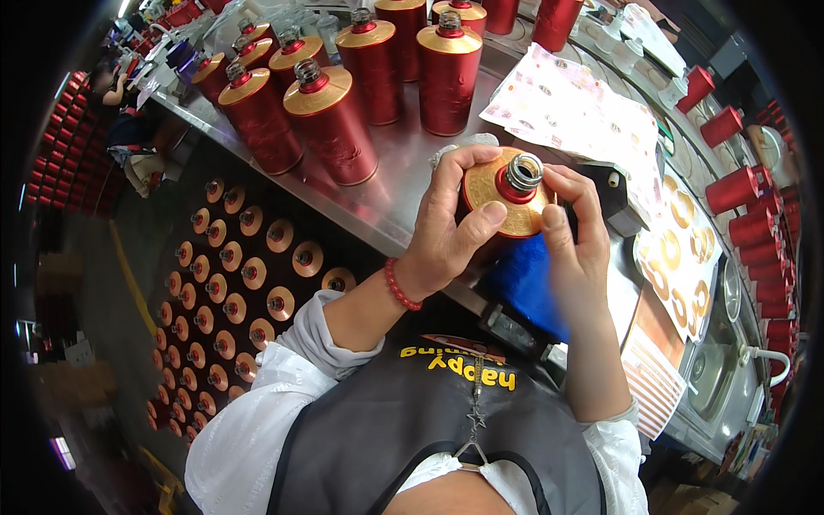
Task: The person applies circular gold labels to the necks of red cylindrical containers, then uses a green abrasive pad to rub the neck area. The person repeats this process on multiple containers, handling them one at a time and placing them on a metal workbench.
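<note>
Between my two hands is a red bottle [519, 219] with a gold shoulder and a bare, threaded glass neck, tilted toward me over the table edge. My left hand [442, 223] wraps its left side, the thumb lying on the gold shoulder. Against the right rim of that shoulder, my right hand [582, 227] closes with thumb and forefinger. A thin gold sliver shows between those fingertips; whether it is loose or part of the shoulder, I cannot tell. Below the bottle is a bright blue surface [532, 279]. A sheet with gold rings [678, 257] lies to the right.
Several red bottles [330, 129] stand on the steel table [395, 184]. Rows of similar bottles [281, 303] fill the lower left. Printed sheets [571, 103] cover the table's right part. Beyond are a curved line of red bottles [734, 189] and a sink [709, 373].
</note>
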{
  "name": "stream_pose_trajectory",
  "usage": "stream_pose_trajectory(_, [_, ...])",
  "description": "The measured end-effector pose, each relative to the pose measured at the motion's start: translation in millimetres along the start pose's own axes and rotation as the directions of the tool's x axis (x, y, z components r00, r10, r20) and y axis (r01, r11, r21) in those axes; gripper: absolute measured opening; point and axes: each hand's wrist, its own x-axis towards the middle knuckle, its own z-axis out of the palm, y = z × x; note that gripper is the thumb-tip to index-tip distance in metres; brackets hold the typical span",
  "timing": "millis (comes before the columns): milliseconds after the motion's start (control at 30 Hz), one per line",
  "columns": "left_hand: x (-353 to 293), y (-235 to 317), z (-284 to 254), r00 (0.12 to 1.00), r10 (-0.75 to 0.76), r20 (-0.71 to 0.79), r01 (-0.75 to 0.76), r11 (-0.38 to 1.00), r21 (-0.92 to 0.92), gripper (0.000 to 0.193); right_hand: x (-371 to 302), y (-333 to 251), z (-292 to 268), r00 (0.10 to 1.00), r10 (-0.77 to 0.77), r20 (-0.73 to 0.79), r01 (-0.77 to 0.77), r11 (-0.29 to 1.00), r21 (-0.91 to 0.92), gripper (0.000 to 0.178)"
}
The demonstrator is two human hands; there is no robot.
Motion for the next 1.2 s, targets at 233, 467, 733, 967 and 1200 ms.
stream_pose_trajectory(233, [0,7,6,0.999,0.044,0.000,-0.043,0.980,0.196,0.062,-4,7,-5,1.000,0.019,0.011,-0.020,0.997,0.070,0.030])
stream_pose_trajectory(467, [-1,6,7,0.998,0.068,0.010,-0.068,0.963,0.260,0.063,-7,3,-8,0.999,0.020,0.027,-0.022,0.996,0.081,0.032])
stream_pose_trajectory(733, [-4,2,-4,0.990,0.091,0.111,-0.117,0.959,0.260,0.090,1,-23,-56,0.996,0.093,0.019,-0.091,0.993,-0.073,0.033])
stream_pose_trajectory(967, [-6,-10,-7,0.979,0.153,0.135,-0.193,0.906,0.375,0.096,48,-70,-47,0.651,-0.481,0.587,0.753,0.512,-0.414,0.025])
stream_pose_trajectory(1200, [-4,-6,-9,0.982,0.153,0.111,-0.175,0.958,0.228,0.093,13,-55,-48,0.987,0.055,0.151,-0.039,0.993,-0.111,0.018])
